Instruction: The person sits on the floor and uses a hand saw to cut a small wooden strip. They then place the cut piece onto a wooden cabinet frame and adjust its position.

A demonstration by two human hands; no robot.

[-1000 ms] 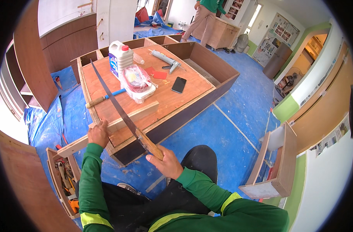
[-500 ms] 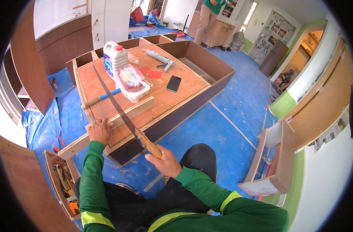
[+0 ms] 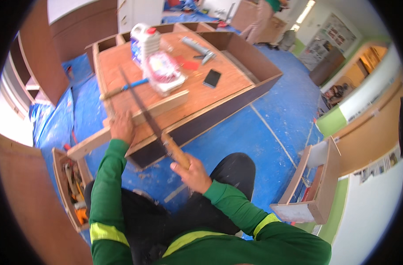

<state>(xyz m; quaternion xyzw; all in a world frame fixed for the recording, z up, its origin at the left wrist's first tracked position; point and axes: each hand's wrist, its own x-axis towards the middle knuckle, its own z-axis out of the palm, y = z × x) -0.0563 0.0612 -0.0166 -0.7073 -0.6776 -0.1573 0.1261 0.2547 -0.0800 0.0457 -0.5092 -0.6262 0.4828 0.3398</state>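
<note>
My right hand (image 3: 193,174) is wrapped around the wooden handle of a handsaw (image 3: 142,105). The long blade slants away to the far left, across a narrow strip of wood (image 3: 87,142). On that strip presses my left hand (image 3: 122,126), its fingers bent over it, left of the blade. The strip lies over the near left corner of a low wooden cabinet (image 3: 115,62), one end jutting off to the left. Whether the teeth touch the wood is hard to tell through the blur.
On the panel are a white jug (image 3: 145,44), a plastic-wrapped tub (image 3: 164,73), a caulking gun (image 3: 199,49), a phone (image 3: 212,78) and a blue-and-wood handled tool (image 3: 126,87). A toolbox (image 3: 71,185) sits left; an open wooden box (image 3: 309,181) right. Another person (image 3: 259,20) stands behind.
The view has tilted, so the cabinet appears higher and further right. The saw has come slightly back toward me relative to the strip. My left hand stays on the strip.
</note>
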